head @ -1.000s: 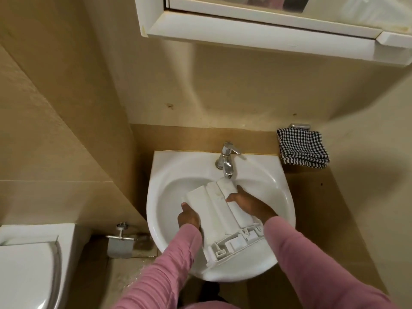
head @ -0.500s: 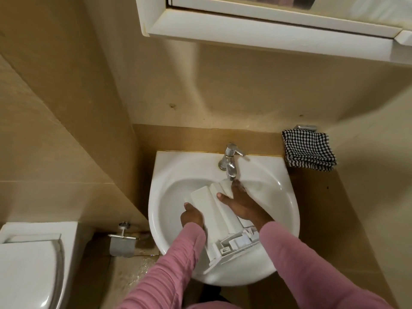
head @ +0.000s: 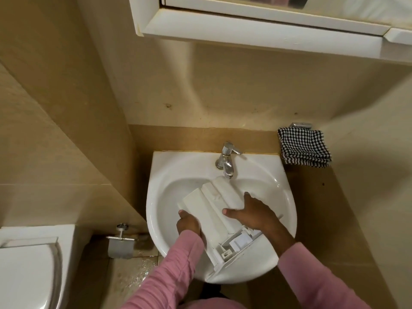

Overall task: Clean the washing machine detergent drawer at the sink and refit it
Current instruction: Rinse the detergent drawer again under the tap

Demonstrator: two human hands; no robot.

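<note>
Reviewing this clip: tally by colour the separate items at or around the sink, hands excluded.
White: 4 - sink, detergent drawer, toilet, cabinet
Chrome: 2 - tap, paper holder
Black-and-white check: 1 - cloth
Total: 7

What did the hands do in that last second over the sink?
The right hand, which half a second ago stretched up the drawer to just under the tap, has drawn back to the drawer's right side, palm flat on it. The left hand stayed gripping the left edge. The drawer stays upside down in the sink, and the checked cloth is unmoved.
</note>
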